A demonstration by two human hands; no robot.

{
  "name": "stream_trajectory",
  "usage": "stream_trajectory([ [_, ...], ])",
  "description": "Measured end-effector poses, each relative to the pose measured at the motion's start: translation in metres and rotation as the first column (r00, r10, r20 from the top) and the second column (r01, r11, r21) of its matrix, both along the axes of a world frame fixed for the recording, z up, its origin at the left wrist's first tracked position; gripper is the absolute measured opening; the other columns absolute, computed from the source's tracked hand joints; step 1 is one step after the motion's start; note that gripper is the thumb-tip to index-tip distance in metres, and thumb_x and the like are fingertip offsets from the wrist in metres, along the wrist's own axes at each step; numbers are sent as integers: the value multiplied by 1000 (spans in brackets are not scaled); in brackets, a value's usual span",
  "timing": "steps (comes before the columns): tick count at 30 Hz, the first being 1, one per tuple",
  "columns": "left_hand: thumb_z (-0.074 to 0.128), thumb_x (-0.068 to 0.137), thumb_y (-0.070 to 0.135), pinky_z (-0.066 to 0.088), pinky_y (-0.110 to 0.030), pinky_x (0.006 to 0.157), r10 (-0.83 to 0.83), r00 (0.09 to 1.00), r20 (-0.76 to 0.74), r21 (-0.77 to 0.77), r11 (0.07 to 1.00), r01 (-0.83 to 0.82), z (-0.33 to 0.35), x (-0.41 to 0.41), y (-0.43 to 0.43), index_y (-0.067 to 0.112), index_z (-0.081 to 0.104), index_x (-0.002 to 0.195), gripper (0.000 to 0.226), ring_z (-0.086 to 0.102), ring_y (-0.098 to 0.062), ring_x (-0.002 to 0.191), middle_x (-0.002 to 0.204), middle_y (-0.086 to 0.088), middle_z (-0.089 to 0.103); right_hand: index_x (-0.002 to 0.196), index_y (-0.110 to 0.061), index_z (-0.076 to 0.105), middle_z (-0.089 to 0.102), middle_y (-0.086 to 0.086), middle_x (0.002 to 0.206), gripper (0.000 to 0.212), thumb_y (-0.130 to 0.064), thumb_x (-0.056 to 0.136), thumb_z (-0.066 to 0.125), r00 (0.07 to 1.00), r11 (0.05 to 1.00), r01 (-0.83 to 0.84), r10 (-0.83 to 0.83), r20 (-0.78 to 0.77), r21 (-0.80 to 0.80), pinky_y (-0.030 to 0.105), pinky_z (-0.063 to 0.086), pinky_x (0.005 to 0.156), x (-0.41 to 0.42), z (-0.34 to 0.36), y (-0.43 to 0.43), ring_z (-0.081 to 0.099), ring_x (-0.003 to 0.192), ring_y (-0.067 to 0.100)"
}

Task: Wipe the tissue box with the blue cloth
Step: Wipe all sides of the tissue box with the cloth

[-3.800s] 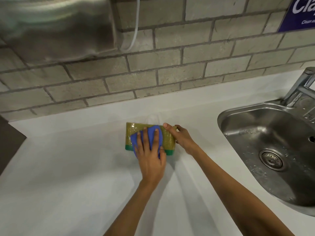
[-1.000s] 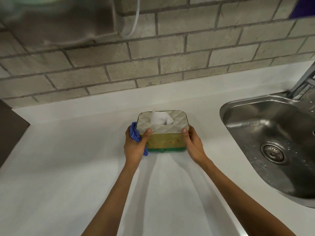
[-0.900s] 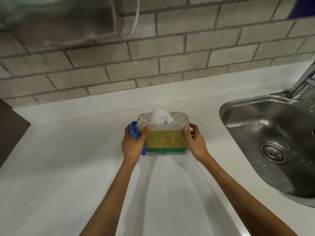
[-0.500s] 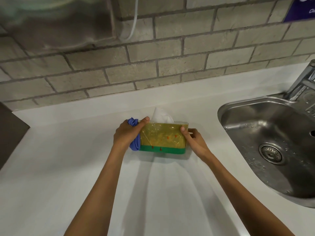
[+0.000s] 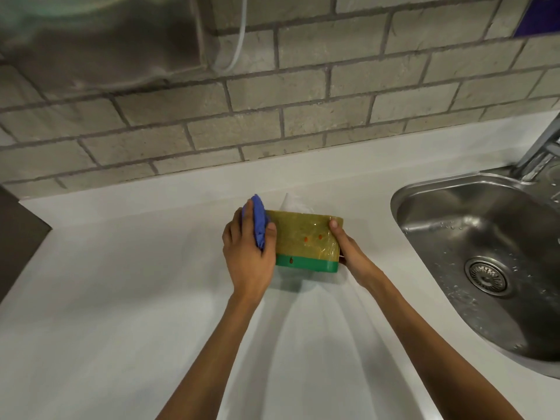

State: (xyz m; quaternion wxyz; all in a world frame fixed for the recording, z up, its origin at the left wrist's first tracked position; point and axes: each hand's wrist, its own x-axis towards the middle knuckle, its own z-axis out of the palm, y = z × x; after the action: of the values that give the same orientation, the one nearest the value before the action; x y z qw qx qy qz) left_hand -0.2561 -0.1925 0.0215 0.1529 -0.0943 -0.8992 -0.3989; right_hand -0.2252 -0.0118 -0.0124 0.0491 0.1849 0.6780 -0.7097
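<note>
The tissue box point(image 5: 306, 237), yellow-olive with a green band along its near edge, lies tipped away from me on the white counter point(image 5: 121, 298). A white tissue point(image 5: 291, 203) pokes out behind its far edge. My left hand point(image 5: 247, 256) presses the bunched blue cloth point(image 5: 260, 224) against the box's left end. My right hand point(image 5: 348, 248) grips the box's right end, thumb on the upward face.
A steel sink point(image 5: 485, 253) with a drain sits to the right, its tap point(image 5: 539, 153) at the far right. A brick wall point(image 5: 303, 101) rises behind the counter. A dark surface point(image 5: 18, 231) borders the counter at the left.
The box has been tipped back from upright, so its patterned top now faces away. My left hand with the cloth has slid round onto the left end.
</note>
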Motion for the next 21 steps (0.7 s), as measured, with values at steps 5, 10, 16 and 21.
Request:
stream_trajectory([
  [5,16,95,53,40,-51,102,-135,972,-190,-318,946,69,-6,19,7,13,55,132,67,48,-43,126,136,-18,56,98,-30,64,72,-3,102,73,-82,50,46,1000,998,-28,29,10,-55,26,53,79,-1,6,-2,68,96,12],
  [10,42,89,34,44,-53,101,-131,959,-251,-335,941,41,-26,19,-6,11,58,129,48,48,-44,125,135,-19,56,98,-26,64,72,-2,98,77,-80,45,52,998,996,27,-21,65,-83,26,53,72,-1,5,1,67,92,12],
  [16,39,90,25,44,-50,102,19,981,-191,-263,962,-70,-3,7,17,10,59,128,45,50,-43,123,133,-19,57,95,-26,65,72,-4,92,77,-81,43,51,995,995,56,-48,91,-84,24,53,67,-4,5,-4,68,86,11],
  [21,42,88,27,48,-52,98,-180,938,-297,-436,899,35,-20,26,15,13,61,127,45,55,-39,121,130,-15,62,97,-27,65,73,-2,97,80,-83,41,52,995,994,63,-55,84,-89,30,53,75,-5,2,1,67,94,15],
])
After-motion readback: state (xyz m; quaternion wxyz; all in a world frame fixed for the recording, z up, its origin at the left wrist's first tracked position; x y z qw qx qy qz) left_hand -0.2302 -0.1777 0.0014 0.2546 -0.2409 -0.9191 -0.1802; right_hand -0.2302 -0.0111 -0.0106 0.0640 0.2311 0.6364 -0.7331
